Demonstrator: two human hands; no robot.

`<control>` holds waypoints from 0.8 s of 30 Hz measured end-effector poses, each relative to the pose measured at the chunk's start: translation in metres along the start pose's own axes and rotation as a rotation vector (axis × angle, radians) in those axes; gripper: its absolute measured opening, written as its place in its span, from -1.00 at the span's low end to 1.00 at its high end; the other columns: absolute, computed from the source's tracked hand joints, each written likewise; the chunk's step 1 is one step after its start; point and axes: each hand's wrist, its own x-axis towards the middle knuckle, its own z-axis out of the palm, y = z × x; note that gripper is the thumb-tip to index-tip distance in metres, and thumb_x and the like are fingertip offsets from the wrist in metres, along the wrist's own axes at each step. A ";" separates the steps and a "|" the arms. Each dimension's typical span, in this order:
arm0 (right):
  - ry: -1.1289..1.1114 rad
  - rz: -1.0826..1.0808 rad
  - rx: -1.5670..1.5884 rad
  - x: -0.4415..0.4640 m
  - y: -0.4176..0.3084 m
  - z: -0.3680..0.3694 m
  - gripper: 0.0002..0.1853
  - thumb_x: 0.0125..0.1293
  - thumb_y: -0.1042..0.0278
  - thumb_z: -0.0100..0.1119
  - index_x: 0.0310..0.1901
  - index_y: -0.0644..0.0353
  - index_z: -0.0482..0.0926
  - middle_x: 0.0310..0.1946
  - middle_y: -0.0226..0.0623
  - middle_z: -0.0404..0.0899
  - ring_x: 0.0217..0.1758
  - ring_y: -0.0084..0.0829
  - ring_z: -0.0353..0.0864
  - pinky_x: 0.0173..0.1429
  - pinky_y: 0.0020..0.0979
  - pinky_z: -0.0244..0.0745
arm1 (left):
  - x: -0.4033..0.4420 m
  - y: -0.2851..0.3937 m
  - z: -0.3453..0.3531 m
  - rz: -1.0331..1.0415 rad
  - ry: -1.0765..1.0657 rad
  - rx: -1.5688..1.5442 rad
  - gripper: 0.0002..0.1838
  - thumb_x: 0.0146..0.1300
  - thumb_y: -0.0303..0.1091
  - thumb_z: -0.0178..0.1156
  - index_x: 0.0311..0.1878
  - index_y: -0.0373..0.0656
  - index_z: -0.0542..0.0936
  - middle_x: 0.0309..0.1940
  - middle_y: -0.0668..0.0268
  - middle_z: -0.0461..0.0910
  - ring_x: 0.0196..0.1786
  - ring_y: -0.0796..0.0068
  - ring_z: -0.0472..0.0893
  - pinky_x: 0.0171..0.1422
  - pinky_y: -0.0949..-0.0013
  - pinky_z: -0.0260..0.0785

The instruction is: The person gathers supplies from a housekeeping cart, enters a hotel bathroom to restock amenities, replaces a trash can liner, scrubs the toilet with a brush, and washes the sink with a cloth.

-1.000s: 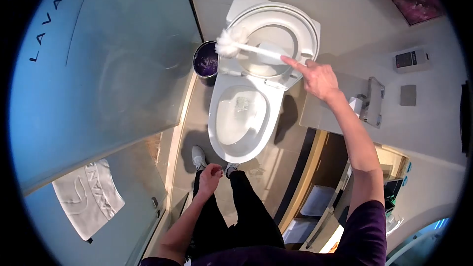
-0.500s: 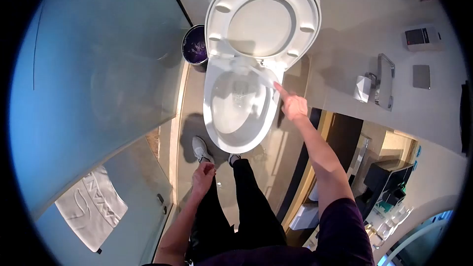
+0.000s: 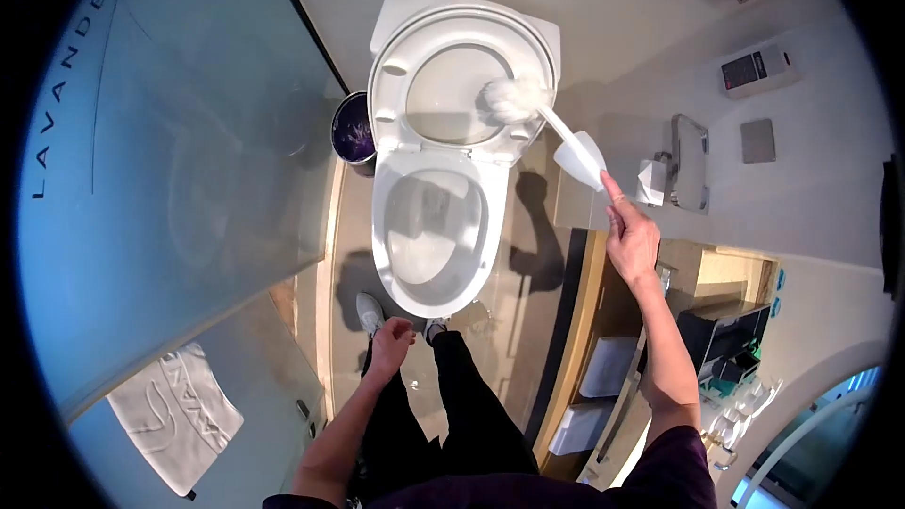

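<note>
My right hand is closed round the handle of a white toilet brush, index finger laid along it. The fluffy brush head is raised in front of the upright seat, and a white guard sits on the handle near my fingers. Below is the open toilet bowl with its white rim. My left hand hangs low over my legs with its fingers curled; whether anything is inside them is hidden.
A dark-lined bin stands left of the toilet, beside the frosted glass door. A towel hangs at lower left. On the right are a wall-mounted paper holder, a counter and shelves with white items.
The brush has come up out of the bowl and moved right, level with the raised seat. My right hand has shifted right with it. My left hand stays low.
</note>
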 end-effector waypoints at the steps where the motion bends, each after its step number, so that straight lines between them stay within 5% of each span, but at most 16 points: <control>1: 0.026 -0.071 0.052 0.005 -0.005 -0.001 -0.27 0.32 0.57 0.17 0.42 -0.49 0.39 -0.45 -0.18 0.58 -0.43 -0.13 0.60 -0.27 -0.11 0.51 | 0.003 -0.001 0.001 -0.008 -0.022 -0.025 -0.82 0.31 -0.56 0.19 -0.03 -0.32 0.56 -0.26 0.20 0.69 -0.19 0.48 0.71 -0.05 0.36 0.62; 8: 0.174 -0.314 0.302 0.054 -0.052 0.058 -0.22 0.23 0.63 0.16 0.42 -0.46 0.41 -0.47 -0.22 0.55 -0.42 -0.16 0.61 -0.28 -0.15 0.55 | 0.002 0.003 -0.005 -0.003 0.066 -0.036 -0.83 0.32 -0.49 0.21 -0.05 -0.31 0.59 -0.32 0.25 0.68 -0.26 0.51 0.65 -0.12 0.40 0.53; 13: -0.118 -0.382 -0.039 0.045 -0.058 0.131 -0.08 0.03 0.66 0.17 0.41 -0.56 0.41 -0.43 -0.21 0.46 -0.42 -0.18 0.64 -0.32 -0.16 0.60 | 0.037 -0.004 -0.046 0.247 0.189 -0.174 -0.87 0.41 -0.57 0.08 -0.06 -0.26 0.57 -0.38 0.33 0.61 -0.29 0.55 0.60 -0.13 0.42 0.49; 18: -0.160 -0.316 -0.153 -0.005 0.003 0.187 -0.12 0.06 0.57 0.14 0.42 -0.56 0.40 -0.44 -0.23 0.43 -0.45 -0.19 0.62 -0.36 -0.17 0.60 | 0.093 0.109 -0.098 0.415 0.177 -0.110 -0.91 0.49 -0.50 0.05 -0.10 -0.27 0.54 -0.37 0.37 0.54 -0.30 0.60 0.50 -0.11 0.50 0.40; 22: -0.026 -0.246 -0.210 -0.038 0.033 0.159 -0.10 0.04 0.61 0.17 0.43 -0.52 0.40 -0.44 -0.27 0.41 -0.46 -0.22 0.58 -0.41 -0.20 0.56 | 0.128 0.249 -0.093 0.613 0.146 -0.139 -0.62 0.51 -0.36 0.09 0.28 -0.29 0.34 -0.32 0.33 0.58 -0.26 0.59 0.55 -0.07 0.49 0.44; 24: 0.050 -0.208 -0.096 -0.058 0.031 0.140 -0.09 0.03 0.62 0.18 0.43 -0.50 0.40 -0.46 -0.30 0.38 -0.49 -0.22 0.53 -0.44 -0.18 0.53 | 0.139 0.318 -0.079 0.545 0.072 -0.281 -0.42 0.51 -0.28 0.10 0.45 -0.28 0.14 -0.20 0.18 0.63 -0.19 0.48 0.66 0.00 0.42 0.52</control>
